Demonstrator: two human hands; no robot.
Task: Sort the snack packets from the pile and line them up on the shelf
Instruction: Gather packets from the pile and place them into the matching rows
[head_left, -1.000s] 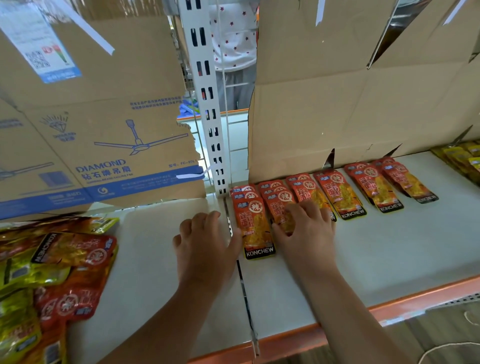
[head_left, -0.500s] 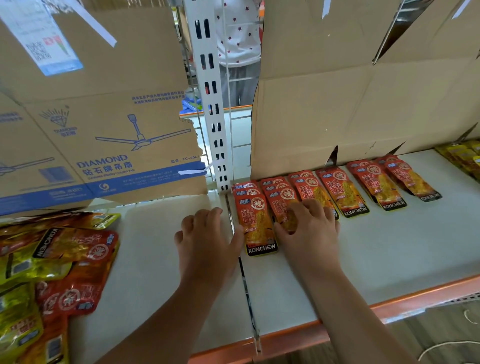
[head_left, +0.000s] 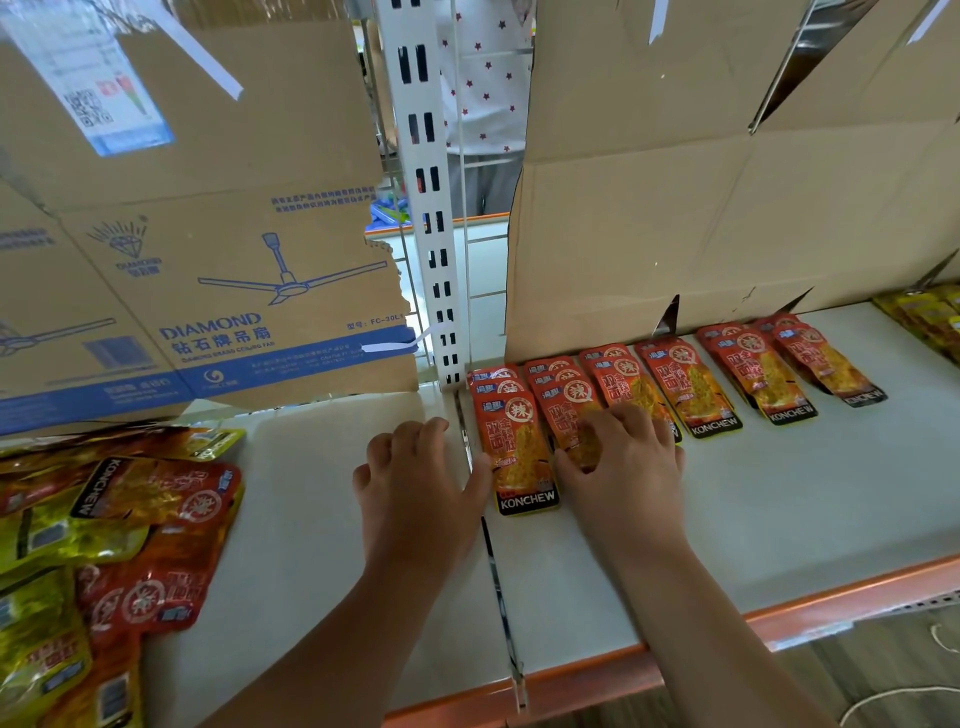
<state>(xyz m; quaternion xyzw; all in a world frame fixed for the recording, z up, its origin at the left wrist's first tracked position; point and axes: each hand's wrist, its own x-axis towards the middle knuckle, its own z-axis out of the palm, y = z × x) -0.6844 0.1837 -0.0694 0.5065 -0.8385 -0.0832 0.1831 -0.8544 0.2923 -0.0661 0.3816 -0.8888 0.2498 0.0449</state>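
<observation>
The second packet (head_left: 563, 410) is covered by the right hand (head_left: 623, 462), fingers bent onto it; whether it is pinched or merely pressed cannot be told. The left hand (head_left: 415, 478) is laid loosely on the shelf (head_left: 779, 509), nothing held, thumb against the first packet (head_left: 519, 452), probably to square the edges. The row (head_left: 691, 384) is butted against cardboard (head_left: 675, 234); the pile (head_left: 104, 545) lies well apart, leftward.
</observation>
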